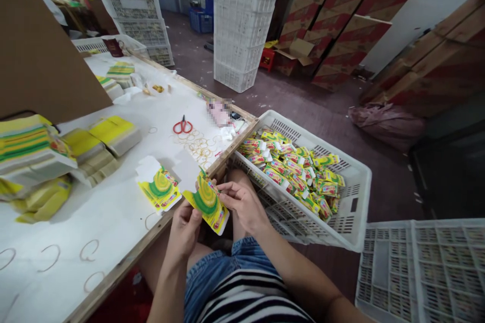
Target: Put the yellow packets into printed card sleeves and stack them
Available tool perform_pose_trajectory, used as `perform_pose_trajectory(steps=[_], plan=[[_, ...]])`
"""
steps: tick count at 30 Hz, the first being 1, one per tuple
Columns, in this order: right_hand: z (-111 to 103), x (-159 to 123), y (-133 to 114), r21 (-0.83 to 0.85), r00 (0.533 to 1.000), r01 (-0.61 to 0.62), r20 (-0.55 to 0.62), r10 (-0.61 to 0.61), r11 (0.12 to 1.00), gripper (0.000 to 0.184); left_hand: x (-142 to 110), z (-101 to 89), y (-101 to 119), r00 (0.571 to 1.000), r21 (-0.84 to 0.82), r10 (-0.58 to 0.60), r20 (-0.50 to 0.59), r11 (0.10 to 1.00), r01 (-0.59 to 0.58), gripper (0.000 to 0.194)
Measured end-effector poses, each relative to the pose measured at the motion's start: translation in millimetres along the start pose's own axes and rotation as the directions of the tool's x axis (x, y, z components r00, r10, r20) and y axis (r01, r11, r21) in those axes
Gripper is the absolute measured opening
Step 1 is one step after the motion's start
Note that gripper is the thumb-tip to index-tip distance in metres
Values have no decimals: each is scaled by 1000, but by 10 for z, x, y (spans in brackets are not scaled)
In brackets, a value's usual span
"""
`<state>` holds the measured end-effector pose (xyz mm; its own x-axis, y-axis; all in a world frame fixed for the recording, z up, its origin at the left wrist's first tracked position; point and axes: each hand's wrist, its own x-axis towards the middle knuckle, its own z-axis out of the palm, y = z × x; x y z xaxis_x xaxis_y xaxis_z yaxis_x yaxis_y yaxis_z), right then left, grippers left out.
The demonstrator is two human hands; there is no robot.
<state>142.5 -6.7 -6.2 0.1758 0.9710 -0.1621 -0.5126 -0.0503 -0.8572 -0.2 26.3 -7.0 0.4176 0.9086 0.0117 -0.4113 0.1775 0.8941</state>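
Between both hands, over my lap at the table's edge, is a flat yellow and green printed carton [207, 201] with a white flap. My left hand [185, 227] pinches its lower left edge, thumb on top. The fingers of my right hand [239, 203] are closed on its right edge. Just left of it, a small pile of similar flat cartons [158, 186] lies on the white table [125, 222]. To the right, a white plastic crate [350, 202] holds many small folded yellow boxes [299, 166].
Bundled carton stacks [113, 133] stand on the left of the table beside a large brown board [45, 45]. Red-handled scissors [182, 125] and rubber bands [197, 146] lie farther back. Stacked white crates [244, 25] and cardboard boxes [333, 20] stand on the floor beyond.
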Motion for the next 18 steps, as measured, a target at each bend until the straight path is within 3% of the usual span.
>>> perform_pose_trajectory(steps=[4, 7, 10, 13, 16, 18], plan=[[-101, -60, -48, -188, 994, 107, -15, -112, 976, 29, 4, 143, 38, 999, -43, -32, 27, 999, 33, 49], [-131, -112, -95, -331, 986, 153, -15, -167, 931, 28, 23, 196, -20, 997, 9, -43, -56, 999, 44, 44], [-122, -160, -96, -372, 983, 152, -35, -178, 916, 27, 41, 205, -108, 984, 41, -38, -173, 998, 45, 37], [-129, -178, -47, -428, 973, 151, -96, -211, 891, 26, 46, 225, -155, 977, 122, -17, -215, 992, 44, 37], [-188, -163, -12, -512, 948, 186, -132, -291, 838, 19, 30, 269, -147, 970, 225, 75, -233, 974, -21, 50], [-245, -153, -28, -555, 939, 233, -85, -334, 798, 22, 9, 288, -124, 976, 249, 87, -198, 968, -36, 64]])
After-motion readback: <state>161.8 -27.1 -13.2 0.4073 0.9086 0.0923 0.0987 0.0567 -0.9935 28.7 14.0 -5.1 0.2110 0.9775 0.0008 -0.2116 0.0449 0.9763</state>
